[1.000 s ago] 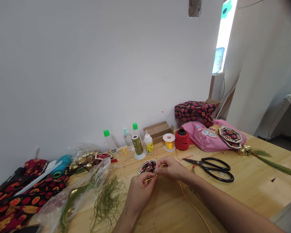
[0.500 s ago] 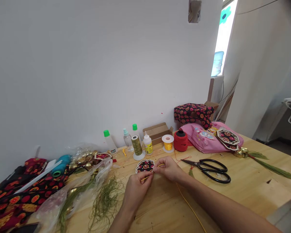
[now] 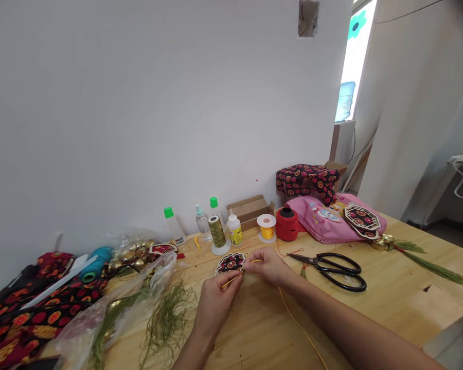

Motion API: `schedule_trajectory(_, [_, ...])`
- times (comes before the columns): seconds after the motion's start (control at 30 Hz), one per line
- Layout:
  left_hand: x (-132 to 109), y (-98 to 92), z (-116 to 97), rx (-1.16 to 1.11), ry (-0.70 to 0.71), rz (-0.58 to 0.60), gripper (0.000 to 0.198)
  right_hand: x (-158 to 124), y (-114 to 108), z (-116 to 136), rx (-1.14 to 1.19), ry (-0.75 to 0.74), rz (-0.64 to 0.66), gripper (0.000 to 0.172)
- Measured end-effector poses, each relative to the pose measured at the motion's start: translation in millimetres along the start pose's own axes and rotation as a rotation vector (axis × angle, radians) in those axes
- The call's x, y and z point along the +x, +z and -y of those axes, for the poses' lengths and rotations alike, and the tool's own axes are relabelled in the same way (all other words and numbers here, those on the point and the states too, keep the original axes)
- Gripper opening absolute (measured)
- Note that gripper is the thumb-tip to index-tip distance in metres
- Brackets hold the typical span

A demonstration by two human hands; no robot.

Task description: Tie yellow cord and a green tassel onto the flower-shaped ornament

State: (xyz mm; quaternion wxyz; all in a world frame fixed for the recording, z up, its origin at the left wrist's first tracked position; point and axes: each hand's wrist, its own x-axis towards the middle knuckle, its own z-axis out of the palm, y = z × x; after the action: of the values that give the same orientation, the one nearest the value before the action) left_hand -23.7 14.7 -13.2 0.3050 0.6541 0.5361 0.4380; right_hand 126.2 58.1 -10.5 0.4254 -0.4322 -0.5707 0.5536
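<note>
My left hand (image 3: 218,295) is closed in a pinch on a thin yellow cord (image 3: 230,281). Close beside it, my right hand (image 3: 268,265) pinches the same cord, the fingertips of both hands nearly touching. A long tail of the cord runs from below my right hand down to the table's front. Just behind the fingers lies a scalloped ornament (image 3: 230,263) with a pale rim and dark, patterned fabric; its near edge is partly covered by my hands. Whether the cord is joined to the ornament cannot be made out.
Black-handled scissors (image 3: 332,267) lie right of my hands. Behind stand a yellow cord spool (image 3: 267,228), red thread cone (image 3: 287,224), green thread cone (image 3: 216,232) and glue bottle (image 3: 234,229). Loose green threads (image 3: 167,318) and a plastic bag (image 3: 81,318) lie left; a pink bag (image 3: 320,218) lies right.
Both hands stay almost in place, still pinching the cord. The cord at the left fingers shows slightly more and slants a little differently. The view has shifted very slightly.
</note>
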Motion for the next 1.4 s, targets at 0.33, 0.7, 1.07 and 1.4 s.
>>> schedule_trajectory(0.33, [7, 0.9, 6, 0.185, 0.045, 0.086, 0.023, 2, 6, -9, -0.038, 0.029, -0.064, 0.008])
schedule_trajectory(0.7, [3, -2.9, 8, 0.199, 0.009, 0.019, 0.024, 2, 1, -7, -0.001, 0.088, 0.085, 0.009])
schedule_trajectory(1.07, [5, -2.4, 7, 0.225, 0.076, 0.122, 0.024, 1, 3, -8, 0.046, 0.074, 0.079, 0.016])
schedule_trajectory(1.4, [6, -3.8, 6, 0.267, 0.02, 0.065, 0.021, 2, 0, -7, 0.053, 0.107, 0.094, 0.021])
